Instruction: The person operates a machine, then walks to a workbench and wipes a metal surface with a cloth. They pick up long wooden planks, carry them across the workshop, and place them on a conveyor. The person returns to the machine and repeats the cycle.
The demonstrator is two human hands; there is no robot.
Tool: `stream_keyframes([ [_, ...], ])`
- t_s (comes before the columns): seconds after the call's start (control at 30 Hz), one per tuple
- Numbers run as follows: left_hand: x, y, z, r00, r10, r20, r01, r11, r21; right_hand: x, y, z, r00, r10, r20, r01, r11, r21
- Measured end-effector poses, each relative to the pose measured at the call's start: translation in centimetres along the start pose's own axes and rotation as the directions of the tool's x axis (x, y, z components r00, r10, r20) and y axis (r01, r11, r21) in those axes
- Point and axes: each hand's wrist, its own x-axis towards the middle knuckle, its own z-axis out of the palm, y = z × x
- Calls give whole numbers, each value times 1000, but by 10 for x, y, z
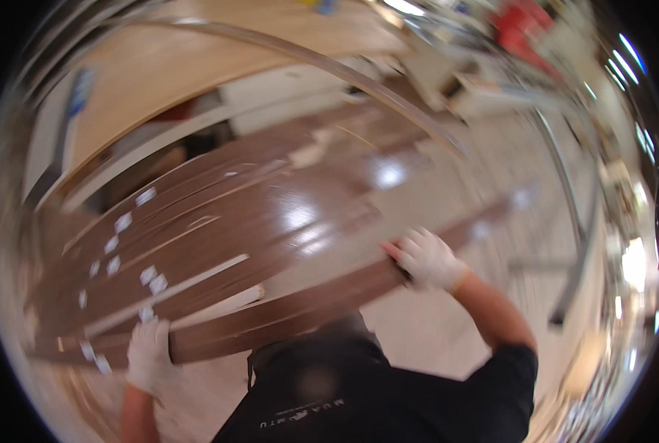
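A long dark brown wooden board (pixel 292 316) runs across in front of my body, its left end nearer and its right end farther away. My left hand (pixel 149 356), in a white glove, is closed on the near edge toward the left end. My right hand (pixel 427 258), gloved in white too, grips the board right of its middle; a reddish fingertip shows at the glove. Beyond the board lie several similar brown boards (pixel 226 196) side by side, some with small white labels (pixel 123 222). Motion blur softens the whole view.
Two pale narrow strips (pixel 168 294) lie just beyond the held board. A bench with a light wooden top (pixel 152 63) stands at the far left. To the right is a grey metal frame (pixel 563 173) on the floor. Something red (pixel 521 28) is blurred at the far right.
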Motion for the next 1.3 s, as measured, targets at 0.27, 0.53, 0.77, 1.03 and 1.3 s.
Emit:
stream_keyframes([
  [0.27, 102, 141, -130, 974, 57, -221, -8, 975, 220, -142, 131, -98, 946, -19, -323, -38, 985, -171],
  [0.53, 265, 174, -191, 983, -24, -185, 85, 939, 334, -160, 252, -167, 903, 78, -423, -139, 984, -114],
  [0.77, 394, 152, -192, 984, -178, -15, 172, 922, 348, -95, 355, -170, 948, 87, -306, -98, 995, -21],
  [1.03, 510, 88, -172, 958, -286, 15, 268, 914, 306, 28, 457, -176, 983, 121, -138, -123, 992, -8],
  [1.3, 577, 82, -149, 961, -237, -140, 263, 941, 214, 137, 517, -173, 999, 51, -2, -51, 998, 22],
])
